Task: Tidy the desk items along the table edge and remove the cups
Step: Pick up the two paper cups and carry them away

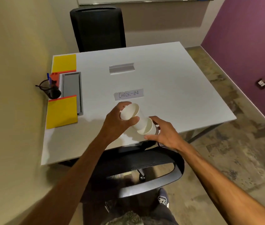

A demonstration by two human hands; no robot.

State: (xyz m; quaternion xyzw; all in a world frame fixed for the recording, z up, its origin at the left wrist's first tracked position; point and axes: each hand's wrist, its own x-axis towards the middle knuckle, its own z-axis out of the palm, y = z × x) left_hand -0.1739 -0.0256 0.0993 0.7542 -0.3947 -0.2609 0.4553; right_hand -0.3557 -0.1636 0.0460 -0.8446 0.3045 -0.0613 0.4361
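Two white paper cups hover above the near middle of the white table. My left hand is shut on the upper cup, which lies tilted with its mouth facing me. My right hand grips the lower cup, and the upper cup's base sits inside it. Along the left table edge lie two yellow pads, an orange block, a blue pen, black glasses and a dark round holder.
A "CHECK-IN" sign lies flat mid-table, with a grey folded sign behind it. A grey cable tray is set into the table at left. One black chair stands at the far side; another is between me and the table.
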